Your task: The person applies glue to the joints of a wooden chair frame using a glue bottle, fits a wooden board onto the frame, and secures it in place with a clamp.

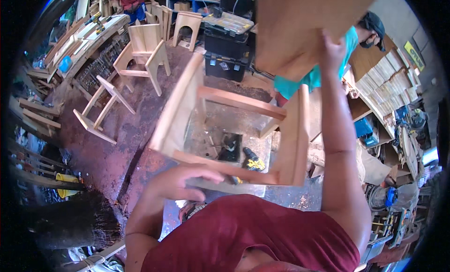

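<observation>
My right hand [332,52] grips the edge of a flat wooden panel [304,28], raised high at the upper right. Below it stands an unfinished wooden chair frame [180,108], with two side panels joined by a far rail [241,102] and a near rail [220,167]. My left hand [185,180] is by the near rail with its fingers spread, holding nothing; whether it touches the wood I cannot tell. Through the frame's opening, a yellow-and-black cordless drill [253,159] shows on the work surface beneath.
A person in a teal shirt [293,87] is partly hidden behind the panel. Another person [133,2] stands at the back left. A chair [143,56] and a leg frame [105,105] stand on the floor. Black toolboxes [226,49] are stacked behind; stacked wood [386,87] lies at right.
</observation>
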Demonstrator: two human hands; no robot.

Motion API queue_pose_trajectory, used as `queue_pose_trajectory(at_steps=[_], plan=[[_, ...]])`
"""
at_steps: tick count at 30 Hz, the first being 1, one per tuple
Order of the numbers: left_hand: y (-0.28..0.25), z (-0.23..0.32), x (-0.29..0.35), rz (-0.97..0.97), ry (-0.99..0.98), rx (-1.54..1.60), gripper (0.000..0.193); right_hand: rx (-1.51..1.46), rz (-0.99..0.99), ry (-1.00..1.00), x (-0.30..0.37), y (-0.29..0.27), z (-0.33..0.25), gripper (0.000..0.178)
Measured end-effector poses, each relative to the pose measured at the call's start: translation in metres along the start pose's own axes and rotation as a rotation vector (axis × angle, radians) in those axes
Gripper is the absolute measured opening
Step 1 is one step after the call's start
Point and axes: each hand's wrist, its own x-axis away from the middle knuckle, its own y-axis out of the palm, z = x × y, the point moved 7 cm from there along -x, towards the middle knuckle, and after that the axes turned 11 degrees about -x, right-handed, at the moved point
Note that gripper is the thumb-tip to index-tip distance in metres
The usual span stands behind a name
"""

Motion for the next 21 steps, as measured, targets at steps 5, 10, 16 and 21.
queue_pose_trajectory(at_steps=[5,10,16,21], plan=[[-0.072,-0.033,0.16,0.001,-0.021,0.184,0.065,-0.108,0.106,-0.003,-0.052,0.037,-0.1,0.04],[-0.106,-0.071,0.326,0.277,-0.357,0.356,0.07,-0.174,0.187,-0.082,-0.062,0.131,-0.19,0.041],[-0.188,-0.092,0.409,0.43,-0.518,0.409,0.06,-0.113,0.26,-0.201,-0.087,0.171,-0.198,0.051],[-0.285,-0.114,0.35,0.239,-0.521,0.01,0.051,-0.019,0.269,-0.172,-0.084,0.204,-0.213,0.045]])
